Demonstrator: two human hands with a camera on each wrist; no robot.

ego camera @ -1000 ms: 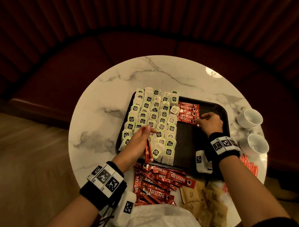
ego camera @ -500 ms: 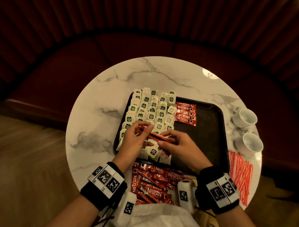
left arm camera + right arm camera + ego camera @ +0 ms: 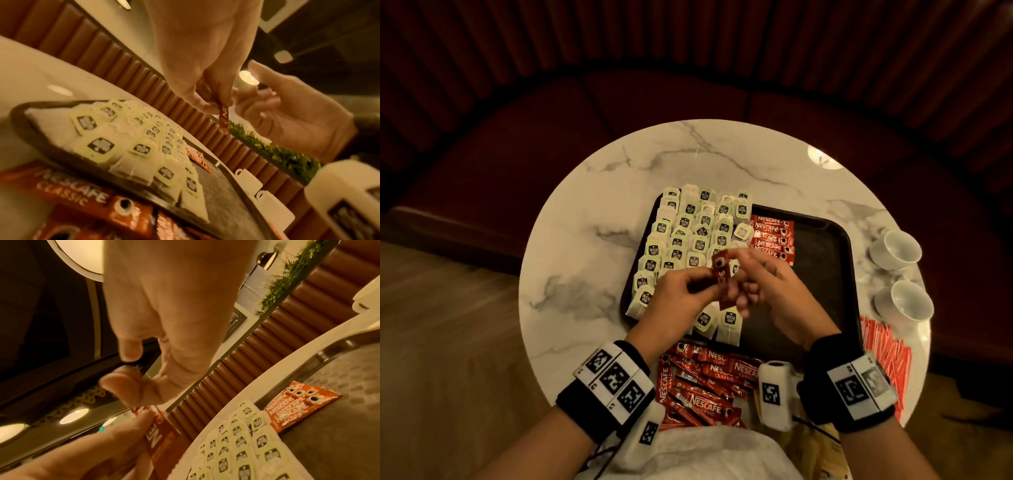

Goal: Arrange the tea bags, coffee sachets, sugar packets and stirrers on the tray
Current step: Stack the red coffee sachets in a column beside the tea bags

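Note:
A black tray (image 3: pixel 850 274) lies on a round marble table (image 3: pixel 585 257). Rows of green-tagged tea bags (image 3: pixel 688 240) fill its left half. A short row of red coffee sachets (image 3: pixel 772 240) lies beside them. Both hands hover over the tea bags. My left hand (image 3: pixel 702 284) pinches a few red coffee sachets (image 3: pixel 720 270), also seen in the left wrist view (image 3: pixel 223 116). The curled fingers of my right hand (image 3: pixel 746 291) meet these sachets from the right; its exact grip is partly hidden. In the right wrist view the sachets (image 3: pixel 158 434) sit just under its fingers (image 3: pixel 123 386).
Loose coffee sachets (image 3: pixel 705 383) are heaped on the table at the tray's near edge. Brown sugar packets (image 3: pixel 811 442) lie near my right wrist. Thin red-and-white sticks (image 3: pixel 883 356) lie right of the tray. Two white cups (image 3: pixel 897 250) (image 3: pixel 905 301) stand at the table's right edge.
My right hand came back from the placed sachet row to my left hand. Both hands have since lifted the held sachets a little higher above the tea bags.

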